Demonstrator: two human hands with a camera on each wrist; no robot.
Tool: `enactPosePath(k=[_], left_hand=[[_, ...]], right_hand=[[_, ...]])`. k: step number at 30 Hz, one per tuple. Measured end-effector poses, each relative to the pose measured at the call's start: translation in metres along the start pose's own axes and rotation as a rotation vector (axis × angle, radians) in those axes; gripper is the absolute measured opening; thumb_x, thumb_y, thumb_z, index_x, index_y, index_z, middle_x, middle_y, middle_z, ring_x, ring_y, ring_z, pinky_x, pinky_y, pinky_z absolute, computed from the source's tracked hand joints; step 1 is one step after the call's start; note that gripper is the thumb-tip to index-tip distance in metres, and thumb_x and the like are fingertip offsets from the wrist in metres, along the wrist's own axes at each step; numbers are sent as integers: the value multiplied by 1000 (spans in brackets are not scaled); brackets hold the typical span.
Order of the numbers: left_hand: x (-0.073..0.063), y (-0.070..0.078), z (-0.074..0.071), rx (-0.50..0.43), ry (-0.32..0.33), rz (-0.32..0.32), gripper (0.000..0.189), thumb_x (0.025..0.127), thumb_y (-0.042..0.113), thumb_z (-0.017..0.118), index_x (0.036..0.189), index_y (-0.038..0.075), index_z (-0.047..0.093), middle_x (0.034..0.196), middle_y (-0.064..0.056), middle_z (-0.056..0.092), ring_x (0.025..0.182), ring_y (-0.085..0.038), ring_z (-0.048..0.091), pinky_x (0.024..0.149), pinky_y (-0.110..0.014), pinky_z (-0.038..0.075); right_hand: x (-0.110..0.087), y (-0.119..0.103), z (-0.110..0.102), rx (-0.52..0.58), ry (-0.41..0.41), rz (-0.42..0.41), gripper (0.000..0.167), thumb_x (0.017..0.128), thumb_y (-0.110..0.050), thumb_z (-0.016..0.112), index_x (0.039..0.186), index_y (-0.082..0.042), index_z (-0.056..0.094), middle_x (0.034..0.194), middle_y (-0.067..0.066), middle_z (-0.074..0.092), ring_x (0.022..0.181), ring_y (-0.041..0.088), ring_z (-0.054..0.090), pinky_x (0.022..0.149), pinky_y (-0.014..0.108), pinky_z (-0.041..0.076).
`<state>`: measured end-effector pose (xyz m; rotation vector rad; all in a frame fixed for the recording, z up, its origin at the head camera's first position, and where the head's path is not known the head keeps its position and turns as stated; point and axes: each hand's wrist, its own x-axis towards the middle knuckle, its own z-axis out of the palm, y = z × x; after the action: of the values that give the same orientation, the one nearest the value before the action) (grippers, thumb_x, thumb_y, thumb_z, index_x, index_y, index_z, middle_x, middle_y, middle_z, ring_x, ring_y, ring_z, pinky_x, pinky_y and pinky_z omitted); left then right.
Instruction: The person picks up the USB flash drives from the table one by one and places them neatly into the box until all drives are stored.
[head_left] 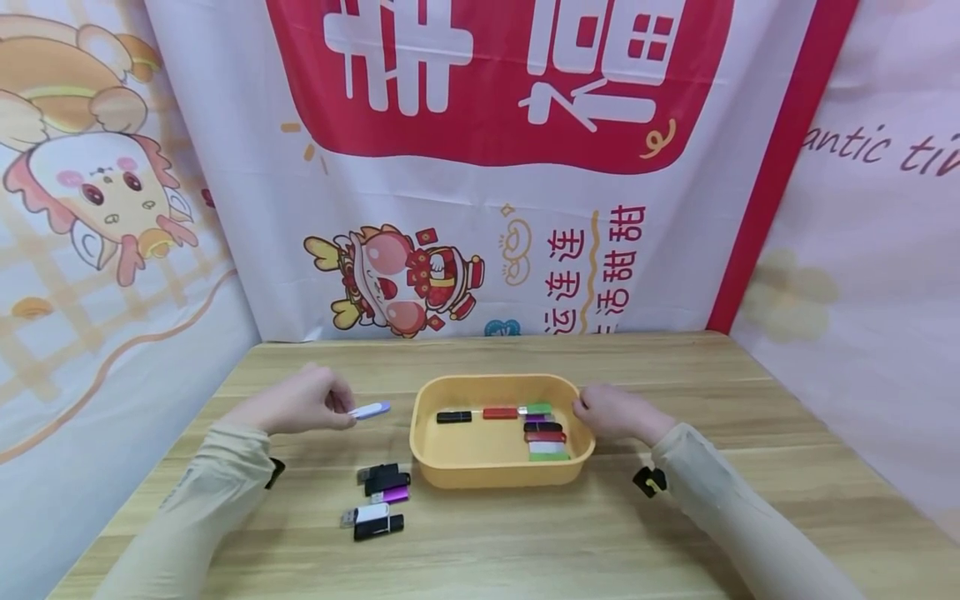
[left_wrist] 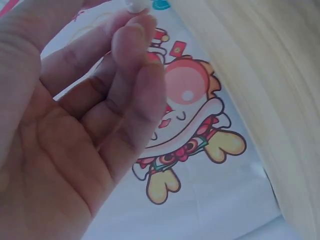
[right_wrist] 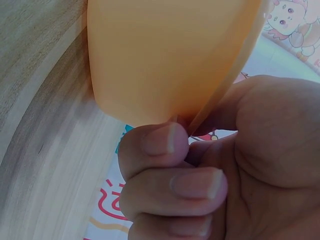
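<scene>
Between thumb and fingers, my left hand (head_left: 318,402) pinches a white and pale-blue USB stick (head_left: 371,409) above the table, left of the yellow tray (head_left: 502,477). Only a white tip of that stick (left_wrist: 137,5) shows in the left wrist view. My right hand (head_left: 611,410) grips the tray's right rim, fingers outside its wall in the right wrist view. Inside the tray, several USB sticks lie stacked side by side along the right: green, purple, black, red and white ones. A red stick (head_left: 499,413) and a black stick (head_left: 454,417) lie along its far side.
On the wooden table (head_left: 480,550), a loose group of USB sticks lies left of the tray: black ones (head_left: 378,527), a white one (head_left: 367,514) and a purple one (head_left: 392,495). Printed cloths (head_left: 480,192) hang behind and at both sides.
</scene>
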<state>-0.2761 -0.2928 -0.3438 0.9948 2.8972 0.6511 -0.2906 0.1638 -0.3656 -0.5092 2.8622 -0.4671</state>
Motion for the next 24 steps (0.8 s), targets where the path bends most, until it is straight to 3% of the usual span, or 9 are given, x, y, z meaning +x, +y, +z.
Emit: enactPosePath(k=[14, 19, 24], left_hand=[[10, 26, 6, 9, 153, 83, 11, 82, 20, 80, 80, 23, 70, 68, 14, 59, 60, -8, 54, 52, -26, 47], [15, 34, 10, 33, 226, 77, 12, 81, 20, 81, 80, 24, 70, 69, 15, 59, 61, -9, 54, 52, -26, 47], [18, 48, 18, 50, 255, 49, 10, 82, 20, 80, 81, 22, 70, 69, 14, 58, 58, -9, 54, 48, -26, 46]], right_hand=[[-3, 1, 2, -8, 5, -11, 28, 104, -19, 42, 83, -8, 57, 68, 5, 52, 57, 16, 51, 55, 33, 47], [-2, 2, 1, -3, 10, 2, 28, 104, -19, 42, 84, -7, 58, 67, 6, 52, 57, 16, 51, 55, 33, 47], [0, 2, 1, 24, -1, 5, 27, 104, -19, 41, 92, -4, 60, 69, 6, 53, 58, 17, 53, 56, 33, 47]])
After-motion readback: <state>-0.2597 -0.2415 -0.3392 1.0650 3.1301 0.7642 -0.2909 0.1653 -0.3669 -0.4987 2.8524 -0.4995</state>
